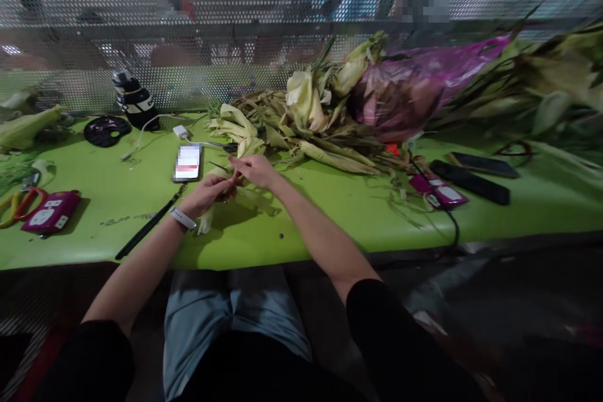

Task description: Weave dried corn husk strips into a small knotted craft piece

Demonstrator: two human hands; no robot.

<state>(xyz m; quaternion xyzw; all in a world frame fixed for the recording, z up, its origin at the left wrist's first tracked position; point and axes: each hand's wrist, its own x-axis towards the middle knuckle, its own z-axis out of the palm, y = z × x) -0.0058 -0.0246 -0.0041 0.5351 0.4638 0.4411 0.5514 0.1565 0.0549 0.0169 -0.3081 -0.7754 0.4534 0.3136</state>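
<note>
My left hand (pixel 211 191), with a pale band on its wrist, is closed around a pale green corn husk (pixel 206 220). The husk's lower end hangs out beneath the palm. Fingers bent, my right hand (pixel 257 171) pinches at the same husk, and the fingertips of both hands meet there. A small reddish spot shows between the fingers, too small to name. Just behind the hands lie loose corn husks (pixel 238 125) and black-handled scissors (pixel 229 147). A phone (pixel 187 162) with a lit screen lies to the left of the hands.
Dried husks (pixel 306 100) and a pink plastic bag (pixel 400 97) line the back of the green tabletop (pixel 301 239). A black bottle (pixel 134 100) stands at back left. Orange-handled scissors (pixel 31 204) and a magenta box (pixel 51 212) lie left, dark phones (pixel 471 182) right.
</note>
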